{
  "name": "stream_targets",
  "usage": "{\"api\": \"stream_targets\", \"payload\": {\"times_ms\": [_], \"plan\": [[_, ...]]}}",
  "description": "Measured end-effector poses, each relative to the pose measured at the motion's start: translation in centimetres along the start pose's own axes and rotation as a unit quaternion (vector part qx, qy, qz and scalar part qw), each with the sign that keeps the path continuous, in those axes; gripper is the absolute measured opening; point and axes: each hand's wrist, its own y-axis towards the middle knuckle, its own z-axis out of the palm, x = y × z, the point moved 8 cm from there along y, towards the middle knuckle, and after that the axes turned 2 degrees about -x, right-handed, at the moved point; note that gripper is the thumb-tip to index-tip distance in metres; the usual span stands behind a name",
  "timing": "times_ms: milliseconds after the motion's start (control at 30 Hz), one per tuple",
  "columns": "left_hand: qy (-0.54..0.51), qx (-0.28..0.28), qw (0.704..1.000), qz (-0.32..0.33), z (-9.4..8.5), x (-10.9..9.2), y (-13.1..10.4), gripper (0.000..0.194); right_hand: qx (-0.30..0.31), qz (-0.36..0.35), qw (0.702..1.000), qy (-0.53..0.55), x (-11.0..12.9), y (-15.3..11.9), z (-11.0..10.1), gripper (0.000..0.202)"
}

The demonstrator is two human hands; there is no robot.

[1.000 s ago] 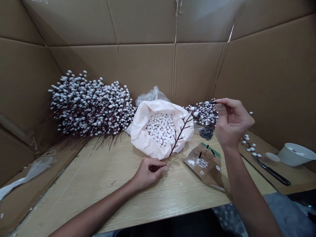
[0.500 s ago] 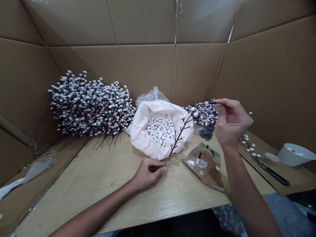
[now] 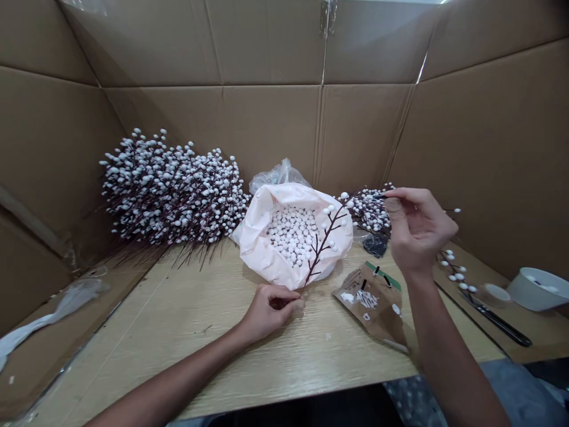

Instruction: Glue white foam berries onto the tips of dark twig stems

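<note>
Cardboard walls (image 3: 267, 118) close in the wooden table (image 3: 200, 332) on three sides. Near the table's front edge, the left hand (image 3: 271, 308) rests on the wood with its fingers pinched shut on the lower end of a dark branch (image 3: 320, 246). The branch slants up and right over a pink bag of white beads (image 3: 291, 234). The right hand (image 3: 418, 231) is raised above the right part of the table, thumb and forefinger closed on the branch's thin top tip. Below that hand lies a brown paper packet (image 3: 371, 296). Finished branches (image 3: 173, 190) are piled at the back left corner. At the right edge sit a white bowl (image 3: 537, 289) and a black tool (image 3: 498, 318).
</note>
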Motion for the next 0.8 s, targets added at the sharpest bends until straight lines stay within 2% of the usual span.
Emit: {"api": "stream_targets", "payload": {"times_ms": [333,800], "plan": [[-0.009,-0.004,1.0,0.0,0.0,-0.1,-0.1,0.022,0.113,-0.085,0.99,-0.014,0.5,-0.8,1.8,0.019],[-0.016,-0.006,1.0,0.001,0.0,0.0,-0.1,0.023,0.134,-0.093,0.986,-0.024,0.4,-0.8,2.2,0.019]]}}
